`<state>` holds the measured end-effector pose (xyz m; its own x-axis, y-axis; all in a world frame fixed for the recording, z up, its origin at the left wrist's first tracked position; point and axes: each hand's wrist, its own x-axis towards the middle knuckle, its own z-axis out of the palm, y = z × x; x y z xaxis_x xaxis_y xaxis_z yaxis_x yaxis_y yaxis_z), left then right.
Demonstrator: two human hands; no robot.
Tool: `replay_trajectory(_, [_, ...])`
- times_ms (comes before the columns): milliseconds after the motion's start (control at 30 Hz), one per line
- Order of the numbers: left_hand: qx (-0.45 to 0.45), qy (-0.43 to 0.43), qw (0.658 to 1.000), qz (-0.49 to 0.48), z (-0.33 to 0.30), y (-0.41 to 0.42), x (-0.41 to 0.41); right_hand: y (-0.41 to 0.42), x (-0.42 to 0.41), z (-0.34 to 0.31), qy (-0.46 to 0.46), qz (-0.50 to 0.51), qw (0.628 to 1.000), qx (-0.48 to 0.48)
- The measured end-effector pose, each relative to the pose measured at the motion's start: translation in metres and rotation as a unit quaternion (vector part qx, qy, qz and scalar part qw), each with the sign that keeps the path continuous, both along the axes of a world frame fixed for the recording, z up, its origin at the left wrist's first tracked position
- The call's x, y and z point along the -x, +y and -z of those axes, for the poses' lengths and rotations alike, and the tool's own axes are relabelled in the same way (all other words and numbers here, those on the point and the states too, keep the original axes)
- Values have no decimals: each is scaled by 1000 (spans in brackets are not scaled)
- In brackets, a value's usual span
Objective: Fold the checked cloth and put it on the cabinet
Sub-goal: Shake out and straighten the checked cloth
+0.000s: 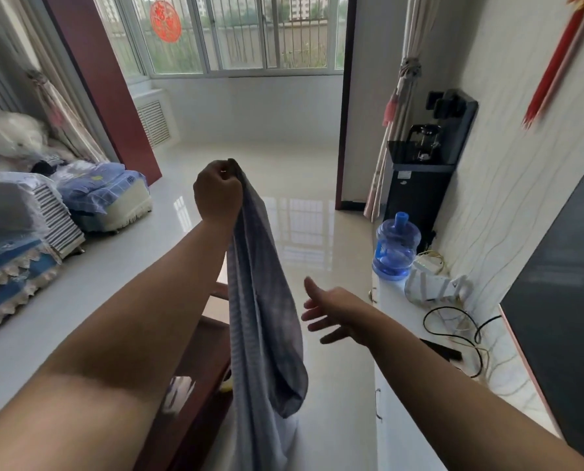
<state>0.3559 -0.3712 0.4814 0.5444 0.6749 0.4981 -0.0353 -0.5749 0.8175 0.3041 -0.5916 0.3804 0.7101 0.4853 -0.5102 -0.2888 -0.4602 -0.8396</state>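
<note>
The checked cloth (pixel 263 321), blue-grey and bunched, hangs straight down in the middle of the view. My left hand (pixel 218 192) is raised at arm's length and grips its top edge in a closed fist. My right hand (pixel 331 309) is lower and to the right of the hanging cloth, fingers spread, a short gap away from it and touching nothing. The white cabinet (pixel 406 416) runs along the right wall below my right arm. The cloth's bottom end drops out of view at the lower edge.
On the cabinet top lie black cables (pixel 460 329), a white router (pixel 436 288) and a dark flat object (pixel 441 348). A dark TV screen (pixel 562 321) stands behind. A blue water jug (pixel 395 248) and black dispenser (pixel 423 171) stand further along. A brown wooden table (pixel 195 379) is under my left arm.
</note>
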Motion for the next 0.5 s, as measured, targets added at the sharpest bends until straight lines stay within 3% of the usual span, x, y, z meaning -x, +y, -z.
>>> replay_trajectory(167, [25, 8, 1000, -9, 1, -13, -13, 20, 27, 16, -154, -124, 963, 182])
replay_trajectory(400, [74, 16, 997, -27, 4, -5, -21, 12, 50, 72, -88, -76, 974, 196])
replay_trajectory(500, [102, 16, 994, -33, 6, 2, -23, 0, 43, 81, 30, 3, 993, 115])
